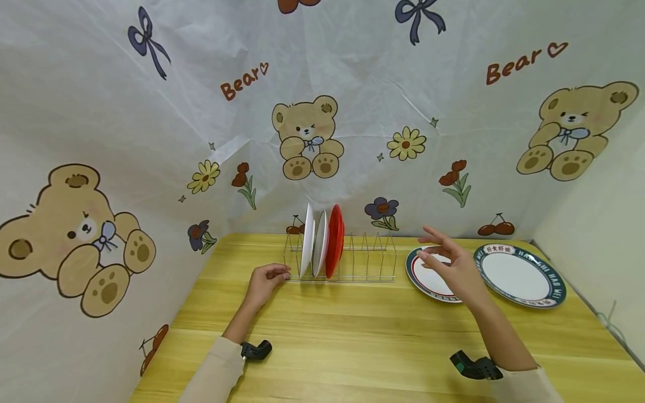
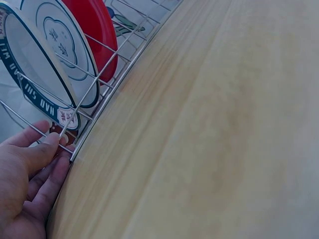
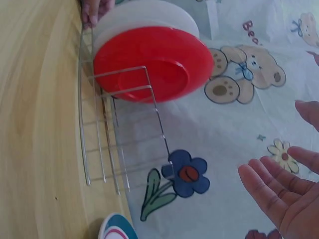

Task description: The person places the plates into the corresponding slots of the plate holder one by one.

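In the head view, the right hand (image 1: pixel 457 270) partly hides the smaller plate (image 1: pixel 427 278).

Light wood-grain table (image 1: pixel 342 336), striped yellowish top. White printed sheet (image 1: pixel 353 73) behind it and along left side, creased. Prints: winking tan teddy bears (image 1: pixel 309 143) with light-blue bows, three in head view; dark-blue ribbon bows (image 1: pixel 418 14) up top; brown "Bear" lettering (image 1: pixel 244 82), small heart after it; yellow daisies (image 1: pixel 406 144); red tulips (image 1: pixel 456 182); dark-blue flowers (image 1: pixel 382 209); brown-red cherries (image 1: pixel 496 226). Thin pale cord (image 1: pixel 610 322) at table's right edge.
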The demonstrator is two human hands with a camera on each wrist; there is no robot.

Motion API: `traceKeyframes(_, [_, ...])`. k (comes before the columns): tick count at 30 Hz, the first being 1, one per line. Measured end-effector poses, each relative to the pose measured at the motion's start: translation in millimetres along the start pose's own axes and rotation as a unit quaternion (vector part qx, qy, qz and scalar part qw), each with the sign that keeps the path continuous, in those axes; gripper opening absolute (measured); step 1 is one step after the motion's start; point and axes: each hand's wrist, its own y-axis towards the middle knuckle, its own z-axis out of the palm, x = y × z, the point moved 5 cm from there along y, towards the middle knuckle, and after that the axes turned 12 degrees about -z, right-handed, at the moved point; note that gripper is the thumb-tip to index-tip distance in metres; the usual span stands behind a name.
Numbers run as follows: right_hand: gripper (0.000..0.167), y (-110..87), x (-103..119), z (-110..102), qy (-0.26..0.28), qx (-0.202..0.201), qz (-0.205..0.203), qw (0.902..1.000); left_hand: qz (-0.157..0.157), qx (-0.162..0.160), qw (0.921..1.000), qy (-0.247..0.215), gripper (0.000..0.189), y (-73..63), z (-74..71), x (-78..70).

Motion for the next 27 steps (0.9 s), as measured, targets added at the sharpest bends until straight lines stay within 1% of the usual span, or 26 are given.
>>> traceKeyframes(4, [0.053,-4.0,-5,-19,-0.019,-0.025,0.008,0.9995,-0.003,0.003,1.0,0.001,0.015,2.5,1.5,1.1])
traceKeyframes(7, [0.052,-7.0,-9,-34,-0.032,-0.041,0.012,0.9986,-0.006,0.007,0.9999,0.009,0.016,4.4,2.7,1.1])
traceKeyframes(11, [0.054,-9.4,-15,-53,-0.066,-0.061,0.027,0.9956,-0.01,0.012,0.9998,0.016,0.018,6.1,3.5,-0.2])
traceKeyframes(15, [0.054,-11.2,-20,-71,-0.091,-0.087,0.039,0.9914,-0.009,0.01,0.9999,0.007,0.017,6.3,3.0,-2.0])
traceKeyframes(17, [0.054,-13.0,-23,-80,-0.089,-0.101,0.041,0.9901,-0.003,0.007,1.0,0.004,0.017,5.8,2.4,-2.6])
traceKeyframes(20, [0.054,-17.3,-29,-94,-0.072,-0.123,0.049,0.9886,0.0,0.006,1.0,0.002,0.017,4.5,1.9,-1.5])
traceKeyframes(22, [0.055,-20.6,-35,-103,-0.06,-0.133,0.06,0.9874,-0.001,0.006,1.0,0.002,0.016,3.3,1.4,0.7])
traceKeyframes(25, [0.056,-24.8,-47,-117,-0.055,-0.146,0.075,0.9849,-0.005,0.003,1.0,0.003,0.015,2.0,0.9,2.8])
traceKeyframes(26, [0.056,-26.9,-51,-121,-0.041,-0.152,0.076,0.9845,-0.005,0.002,1.0,0.003,0.015,1.6,0.7,2.8])
traceKeyframes(27, [0.056,-29.1,-55,-126,-0.039,-0.158,0.078,0.9836,-0.005,0.001,1.0,0.003,0.014,1.3,0.5,2.5])
